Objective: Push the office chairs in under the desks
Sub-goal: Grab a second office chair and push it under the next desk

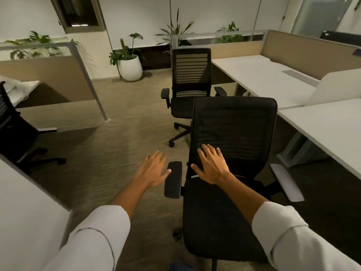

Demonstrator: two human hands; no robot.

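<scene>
Reaching forward from white sleeves, both hands are spreading flat with fingers open. The left hand is hovering beside the armrest; the right hand is lying over the near black office chair's mesh back. This chair is standing out from the white table; a second chair is standing beyond.

the near chair is black, its mesh back crossed by faint horizontal bands; one armrest shows pale grey. the far chair is black too, with a slatted striped back. both counters are white, the dividers tan. the carpet is brown-olive with fine streaks. a white pot holds green leaves. the sleeves are white.
</scene>
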